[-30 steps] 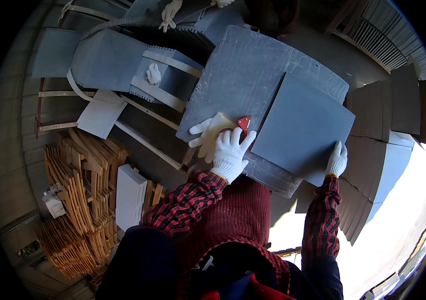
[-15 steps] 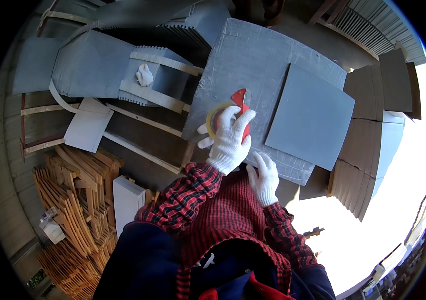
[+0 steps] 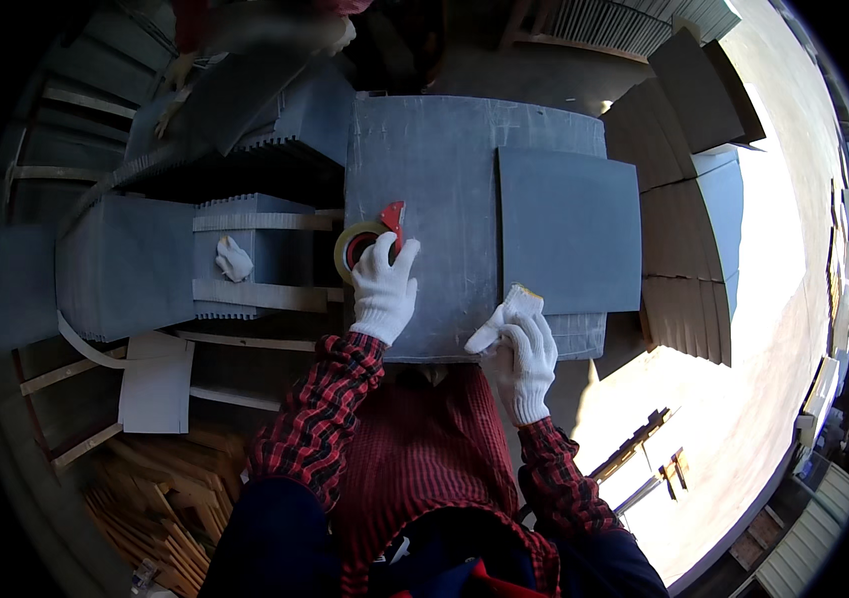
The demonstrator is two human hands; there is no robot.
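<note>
My left hand [image 3: 384,294], in a white knit glove, is closed over a red tape dispenser [image 3: 393,219] with a roll of yellowish tape [image 3: 349,246] in it. Both rest at the left part of a scuffed grey tabletop [image 3: 434,149]. Near the front edge my right hand [image 3: 528,374], gloved too, has its fingers curled round what looks like a loose white glove [image 3: 507,315] with a yellow-edged cuff. That glove lies against the lower left corner of a flat dark grey sheet [image 3: 572,229] on the table's right side.
To the left, a stack of grey sheets [image 3: 135,264] stands beside slatted supports, with a crumpled white glove [image 3: 234,259] on top. Stacked cardboard [image 3: 679,214] is at the right. Wooden pieces [image 3: 165,488] lie lower left. Another person's gloved hand [image 3: 341,36] shows at the far left.
The view has turned and shifted. My right hand now holds the loose white glove, whereas before it showed none. My left hand stays on the tape dispenser.
</note>
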